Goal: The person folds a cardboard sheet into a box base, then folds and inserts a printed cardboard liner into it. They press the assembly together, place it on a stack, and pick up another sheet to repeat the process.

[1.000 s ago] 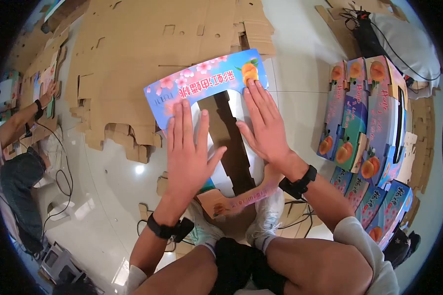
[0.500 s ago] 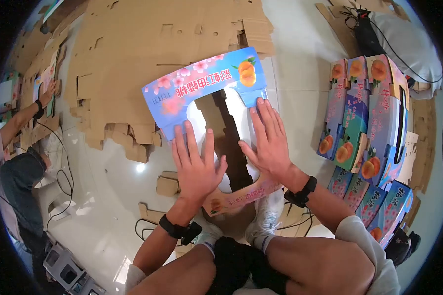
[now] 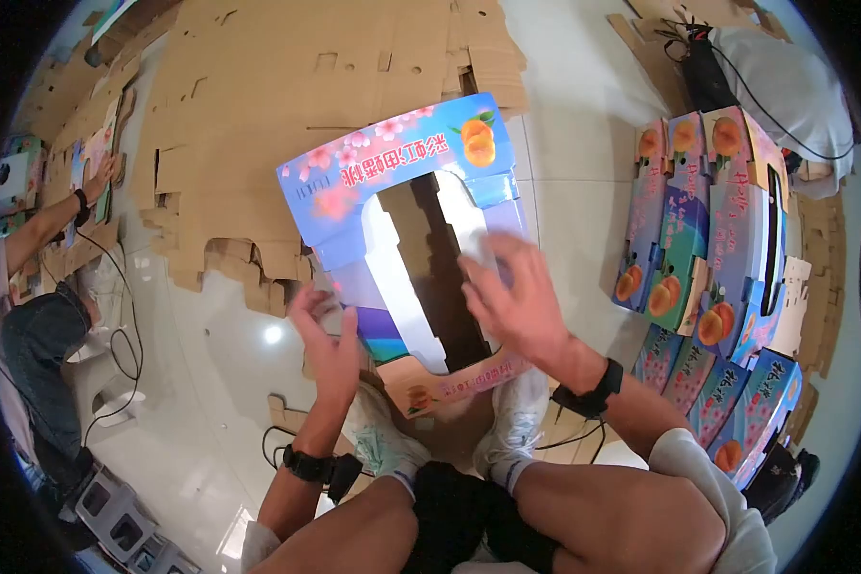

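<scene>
A printed cardboard box (image 3: 397, 153) with blossoms and peaches on it lies in front of me, with a long opening in its top and brown card showing inside. My left hand (image 3: 330, 340) is beside its left edge, fingers apart and curled, holding nothing. Over the right side of the opening is my right hand (image 3: 517, 292), fingers bent and apart, its fingertips blurred; whether they touch the box I cannot tell.
Flattened cardboard (image 3: 277, 96) covers the floor ahead. Stacked printed boxes (image 3: 679, 220) stand at the right. A co-worker's arm (image 3: 48, 225) reaches over card at the far left. A grey plastic stool (image 3: 115, 517) and cables lie lower left.
My left hand has moved off the box's top to its left side. The right hand has lifted and its fingers have bent. More of the box's side panels shows.
</scene>
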The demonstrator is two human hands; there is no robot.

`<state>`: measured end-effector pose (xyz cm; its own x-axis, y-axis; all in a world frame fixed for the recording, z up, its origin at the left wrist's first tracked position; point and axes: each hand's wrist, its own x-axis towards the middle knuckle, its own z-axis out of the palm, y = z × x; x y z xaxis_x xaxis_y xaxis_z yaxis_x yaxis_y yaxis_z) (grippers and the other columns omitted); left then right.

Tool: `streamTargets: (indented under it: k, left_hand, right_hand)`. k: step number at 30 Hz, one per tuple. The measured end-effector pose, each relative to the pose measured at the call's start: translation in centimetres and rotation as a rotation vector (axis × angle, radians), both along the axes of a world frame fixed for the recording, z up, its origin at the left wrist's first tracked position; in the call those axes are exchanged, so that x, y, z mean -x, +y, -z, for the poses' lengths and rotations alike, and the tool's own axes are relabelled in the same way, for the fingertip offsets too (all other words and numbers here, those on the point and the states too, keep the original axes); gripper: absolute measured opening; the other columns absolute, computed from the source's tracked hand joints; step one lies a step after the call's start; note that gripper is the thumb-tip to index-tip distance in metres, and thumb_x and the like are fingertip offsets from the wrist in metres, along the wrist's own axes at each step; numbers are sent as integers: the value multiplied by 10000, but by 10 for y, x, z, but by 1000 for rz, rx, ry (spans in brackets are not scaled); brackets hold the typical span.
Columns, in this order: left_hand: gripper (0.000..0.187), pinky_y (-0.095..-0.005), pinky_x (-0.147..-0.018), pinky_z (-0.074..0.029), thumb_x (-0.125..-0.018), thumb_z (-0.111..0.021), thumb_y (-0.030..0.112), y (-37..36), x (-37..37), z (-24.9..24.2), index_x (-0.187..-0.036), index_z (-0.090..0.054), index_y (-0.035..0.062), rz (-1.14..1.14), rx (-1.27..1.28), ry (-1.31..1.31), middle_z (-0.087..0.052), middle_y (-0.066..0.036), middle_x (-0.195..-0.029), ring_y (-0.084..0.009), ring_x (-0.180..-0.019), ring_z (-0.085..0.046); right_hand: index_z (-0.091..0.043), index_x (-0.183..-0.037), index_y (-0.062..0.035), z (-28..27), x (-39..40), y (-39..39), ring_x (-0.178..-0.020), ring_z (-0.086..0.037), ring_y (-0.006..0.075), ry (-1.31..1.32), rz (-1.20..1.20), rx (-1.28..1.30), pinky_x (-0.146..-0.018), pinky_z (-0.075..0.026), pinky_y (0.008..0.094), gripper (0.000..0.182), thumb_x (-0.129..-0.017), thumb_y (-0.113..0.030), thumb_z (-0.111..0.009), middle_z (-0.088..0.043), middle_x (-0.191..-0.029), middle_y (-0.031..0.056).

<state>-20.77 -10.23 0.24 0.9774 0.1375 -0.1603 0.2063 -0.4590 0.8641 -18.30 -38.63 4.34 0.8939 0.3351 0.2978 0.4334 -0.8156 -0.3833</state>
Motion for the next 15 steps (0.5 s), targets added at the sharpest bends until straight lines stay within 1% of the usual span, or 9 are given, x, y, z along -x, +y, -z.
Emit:
streamTargets:
  k: [3,5,6,9,10,13,14,15]
  left_hand:
    - [795,-470,-1219,-330,-1003,-703,197,1,17,4,-1609,-218,26,105,313,249,-346,-212,-1605,-321,-1478,-376]
    - [875,-475,-1218,-341,-1011,-707,216,3,22,4,-1636,-122,34,172,523,412,-346,-217,-1592,-308,-1474,-380]
    - [1011,-480,-1217,-363,-990,-738,216,2,18,0,-1654,7,54,270,494,399,-341,-235,-1594,-329,-1480,-393]
    - [1074,-478,-1216,-376,-973,-764,199,-8,17,-14,-1665,45,55,286,591,410,-332,-247,-1600,-340,-1466,-418]
    - [1136,-484,-1219,-372,-973,-768,189,-11,17,-12,-1669,121,65,361,534,389,-288,-262,-1628,-352,-1458,-432]
    - [1148,-487,-1213,-378,-993,-743,196,-22,16,-25,-1661,181,68,499,597,381,-242,-265,-1651,-358,-1452,-445]
    - [1141,-489,-1207,-386,-1012,-716,196,-25,12,-28,-1647,222,57,620,512,295,-193,-274,-1679,-372,-1453,-456]
    - [1132,-489,-1206,-388,-1017,-707,195,-28,9,-35,-1645,224,53,638,528,326,-195,-280,-1679,-383,-1448,-463]
  right_hand:
    - [-508,-1520,-73,-12,18,22,-1093,-625,391,324,-169,-205,-954,-530,496,729,-860,-134,-810,-576,-1245,200]
    - [-404,-1574,-46,-22,21,42,-1120,-629,436,471,-119,-237,-967,-539,490,780,-901,-166,-779,-564,-1269,247]
    - [-351,-1601,-33,-25,21,50,-1133,-631,459,545,-93,-254,-973,-543,487,809,-921,-182,-764,-558,-1281,271]
    - [-206,-1657,-43,-25,14,60,-1106,-612,508,594,-1,-476,-968,-540,512,925,-933,-199,-760,-551,-1234,282]
    - [-156,-1673,-55,-30,10,57,-1100,-599,542,651,15,-452,-961,-540,534,1050,-885,-267,-817,-509,-1234,306]
    - [-163,-1686,-86,-56,-10,58,-1064,-603,482,630,175,-268,-947,-527,510,1165,-806,-297,-897,-483,-1235,284]
    - [-169,-1684,-85,-65,-19,58,-1046,-586,492,628,212,-211,-928,-531,513,1265,-720,-332,-950,-432,-1209,287]
    - [-169,-1684,-92,-68,-25,56,-1041,-579,481,567,237,-180,-913,-535,510,1247,-721,-291,-936,-424,-1193,284]
